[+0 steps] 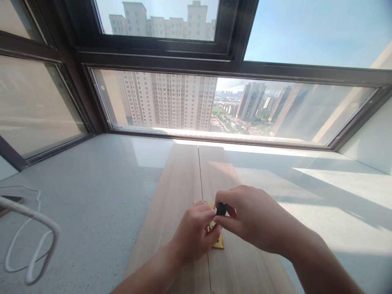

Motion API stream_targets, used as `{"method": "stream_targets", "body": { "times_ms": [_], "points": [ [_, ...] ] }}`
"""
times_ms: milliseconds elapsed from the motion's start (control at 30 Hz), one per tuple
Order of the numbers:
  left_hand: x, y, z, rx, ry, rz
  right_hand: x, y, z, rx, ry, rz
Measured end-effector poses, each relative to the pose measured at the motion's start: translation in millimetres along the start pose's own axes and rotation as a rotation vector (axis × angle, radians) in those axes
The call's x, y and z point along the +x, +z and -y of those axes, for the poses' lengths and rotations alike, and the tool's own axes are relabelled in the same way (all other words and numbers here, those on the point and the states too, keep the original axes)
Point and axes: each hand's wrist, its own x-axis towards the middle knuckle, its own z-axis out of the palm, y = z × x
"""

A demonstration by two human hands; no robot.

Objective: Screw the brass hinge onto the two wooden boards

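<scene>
Two pale wooden boards (174, 183) lie side by side on the sill, with a narrow seam between them. A brass-coloured hinge (218, 243) rests across that seam, largely covered by my hands. My right hand (257, 216) pinches a black screwdriver handle (221, 209), seen almost end-on; its shaft and tip are hidden. Close against it, my left hand (196, 228) is over the hinge with fingers curled and thumb drawn in. What the left fingertips hold, if anything, cannot be made out.
The speckled white sill (104, 196) stretches to both sides, with sunlight and shadow on the right. At the left are a white bent tube (45, 220), a thin white cable (12, 249) and a dark flat object (10, 202). A brown-framed window (214, 139) closes the far side.
</scene>
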Motion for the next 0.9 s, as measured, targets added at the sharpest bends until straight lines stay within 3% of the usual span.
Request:
{"method": "stream_targets", "body": {
  "times_ms": [167, 333, 567, 733, 900],
  "points": [
    [-1.4, 1.0, 0.9, -0.020, 0.006, 0.012, 2.6, 0.4, 1.2, -0.045, 0.056, -0.026],
    [-0.5, 1.9, 0.0, -0.036, 0.015, 0.035, 0.7, 0.0, 1.0, 0.029, -0.025, -0.009],
    [-2.4, 3.6, 4.4, -0.022, -0.019, 0.021, 4.4, 1.1, -0.8, 0.002, 0.032, 0.003],
    [-1.9, 2.5, 2.3, -0.059, -0.001, 0.052, 0.9, -0.3, -1.1, 0.071, -0.056, 0.009],
    [-1.8, 2.7, 3.2, -0.014, -0.012, -0.003, 3.0, 3.3, -2.1, 0.023, 0.005, 0.001]
  ]
}}
